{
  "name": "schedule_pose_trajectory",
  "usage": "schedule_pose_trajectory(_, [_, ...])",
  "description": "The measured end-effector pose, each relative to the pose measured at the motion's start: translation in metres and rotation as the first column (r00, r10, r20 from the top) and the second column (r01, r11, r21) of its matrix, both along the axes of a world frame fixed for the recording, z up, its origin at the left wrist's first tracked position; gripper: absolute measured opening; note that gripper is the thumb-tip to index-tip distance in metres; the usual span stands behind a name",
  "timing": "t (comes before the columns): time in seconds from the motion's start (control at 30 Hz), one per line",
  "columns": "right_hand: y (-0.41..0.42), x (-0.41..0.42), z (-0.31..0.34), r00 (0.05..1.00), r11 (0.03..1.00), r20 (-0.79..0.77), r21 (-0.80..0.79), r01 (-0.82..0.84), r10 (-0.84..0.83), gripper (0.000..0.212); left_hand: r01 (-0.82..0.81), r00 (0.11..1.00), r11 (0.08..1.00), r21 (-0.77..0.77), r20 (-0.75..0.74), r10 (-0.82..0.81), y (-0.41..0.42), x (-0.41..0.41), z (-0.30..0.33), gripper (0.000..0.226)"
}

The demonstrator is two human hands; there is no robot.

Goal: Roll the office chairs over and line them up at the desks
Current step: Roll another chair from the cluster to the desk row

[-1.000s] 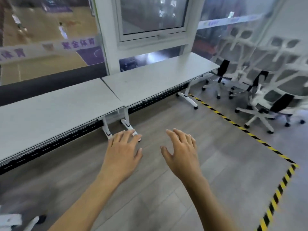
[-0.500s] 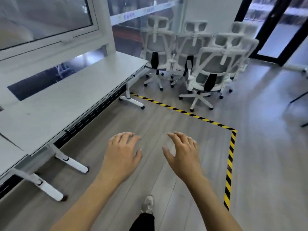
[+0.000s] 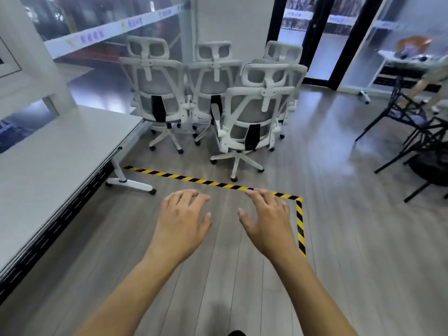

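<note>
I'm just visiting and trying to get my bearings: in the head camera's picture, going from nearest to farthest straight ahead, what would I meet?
Left hand and right hand, both empty → striped floor tape → nearest office chair → the other chairs bunched behind it → dark-framed glass door.

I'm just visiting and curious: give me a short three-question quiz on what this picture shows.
1. True or false: the left hand grips a chair.
2. Which chair stands closest to the tape? A) the front chair B) the far-left chair
3. Fill in: the desk lies on the person's ___ side.

Key: 1 false, both the left and the right hand are open and hold nothing. 2 A. 3 left.
</note>
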State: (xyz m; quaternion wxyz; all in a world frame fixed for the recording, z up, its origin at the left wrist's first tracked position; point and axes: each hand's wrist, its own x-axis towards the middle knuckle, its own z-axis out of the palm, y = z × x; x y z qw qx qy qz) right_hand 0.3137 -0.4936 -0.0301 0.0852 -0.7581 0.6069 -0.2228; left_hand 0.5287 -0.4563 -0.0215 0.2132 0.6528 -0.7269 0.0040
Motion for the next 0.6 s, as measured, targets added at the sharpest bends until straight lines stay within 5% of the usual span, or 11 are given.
schedule_pose_trajectory(0.6, [-0.445,-0.107,-0.012,0.998,0.997,-0.004,0.027,0.065,-0.065,0.047,0.062,0.998,0.997,0.044,0.027,-0.063,-0.459,-0.100,0.000,0.041])
